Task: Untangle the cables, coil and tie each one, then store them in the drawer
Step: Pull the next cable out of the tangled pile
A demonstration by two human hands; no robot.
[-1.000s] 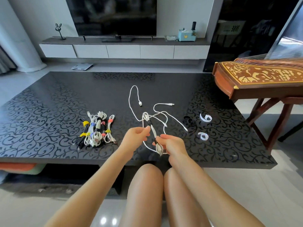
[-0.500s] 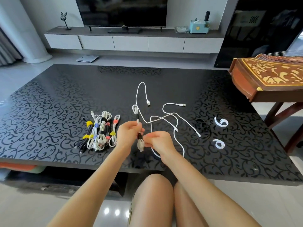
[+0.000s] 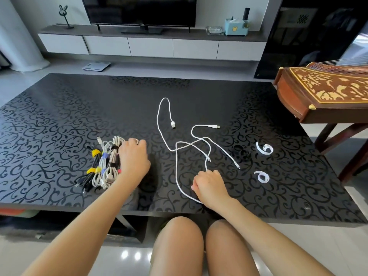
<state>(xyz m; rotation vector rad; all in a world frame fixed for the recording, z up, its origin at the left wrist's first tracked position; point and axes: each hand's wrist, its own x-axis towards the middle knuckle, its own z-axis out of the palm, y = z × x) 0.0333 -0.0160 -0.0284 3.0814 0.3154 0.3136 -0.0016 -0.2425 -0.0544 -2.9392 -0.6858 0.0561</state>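
Observation:
Two loose white cables (image 3: pixel 176 148) lie crossed over each other in the middle of the black patterned table (image 3: pixel 59 116). My right hand (image 3: pixel 211 186) pinches one of them near the table's front edge, fingers curled round the cord. To the left is a pile of coiled, tied cables (image 3: pixel 103 164) with yellow, blue and black ties. My left hand (image 3: pixel 134 158) rests curled on the pile's right side, over a coiled white cable that it mostly hides. Two white ties (image 3: pixel 263 149) and a black tie (image 3: pixel 241 153) lie to the right.
A wooden zither (image 3: pixel 328 90) on a stand juts in at the table's right edge. Beyond the table stands a low white TV cabinet (image 3: pixel 149 44) with drawer fronts, and a scale (image 3: pixel 96 66) lies on the floor. My knees are below the front edge.
My left hand has carried the tied white coil left, from in front of me to the pile. My right hand has let go of the coil and taken a loose cable.

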